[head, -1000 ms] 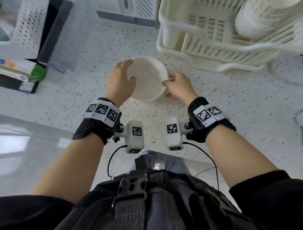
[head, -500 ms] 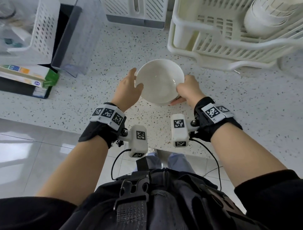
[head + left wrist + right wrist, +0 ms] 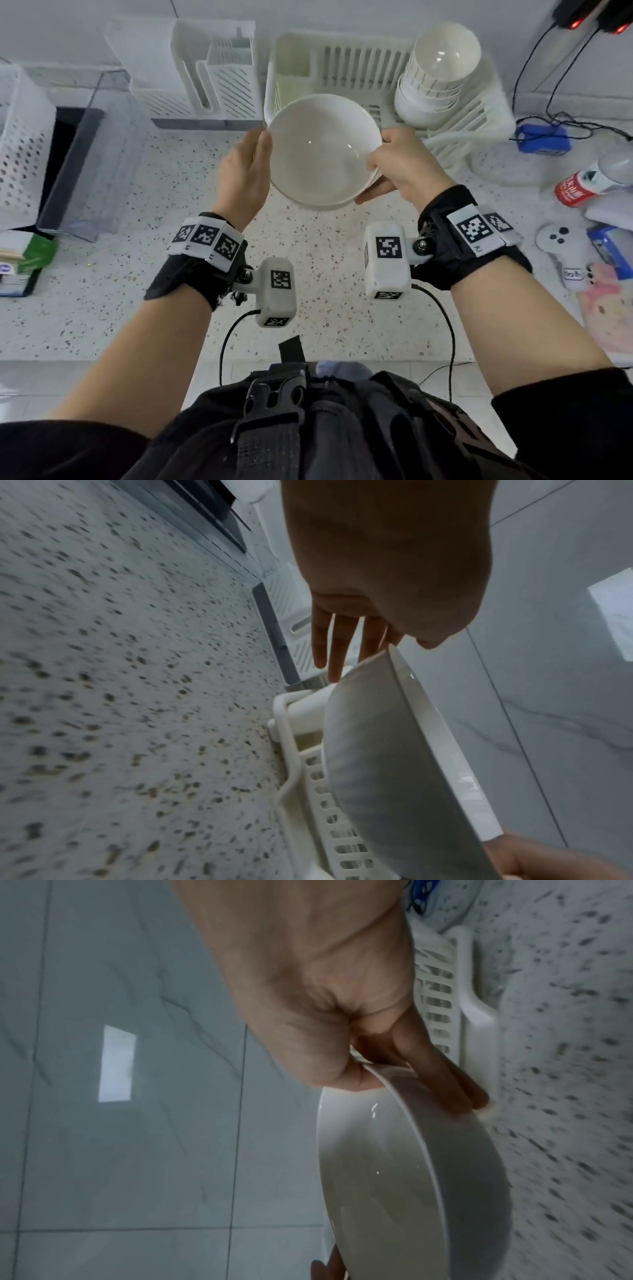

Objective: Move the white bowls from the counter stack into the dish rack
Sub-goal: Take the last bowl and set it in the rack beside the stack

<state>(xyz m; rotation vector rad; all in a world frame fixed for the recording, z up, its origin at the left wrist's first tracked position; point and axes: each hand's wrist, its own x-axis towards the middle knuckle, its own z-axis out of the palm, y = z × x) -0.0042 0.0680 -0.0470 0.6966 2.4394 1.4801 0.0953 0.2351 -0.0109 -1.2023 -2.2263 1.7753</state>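
Observation:
I hold a white bowl (image 3: 322,150) tilted in the air, just in front of the cream dish rack (image 3: 286,68). My right hand (image 3: 394,164) pinches its right rim, thumb inside and fingers under the outer wall. In the right wrist view that hand (image 3: 383,1053) grips the bowl (image 3: 394,1177) the same way. My left hand (image 3: 246,171) lies along the left rim. In the left wrist view the left hand (image 3: 369,631) has straight, spread fingers behind the bowl (image 3: 394,764), thumb beside the rim. Several white bowls (image 3: 435,82) stand nested on edge in the rack's right half.
The rack (image 3: 291,750) stands at the back of the speckled counter (image 3: 137,274). A white slotted holder (image 3: 212,68), a clear bin (image 3: 92,154) and a perforated basket (image 3: 20,144) are to the left. A blue device (image 3: 544,138), a red-labelled bottle (image 3: 582,185) and a controller (image 3: 561,246) lie right.
The bowl has risen off the counter and moved back toward the rack, tilting toward me. My left thumb has come off the inside of the rim.

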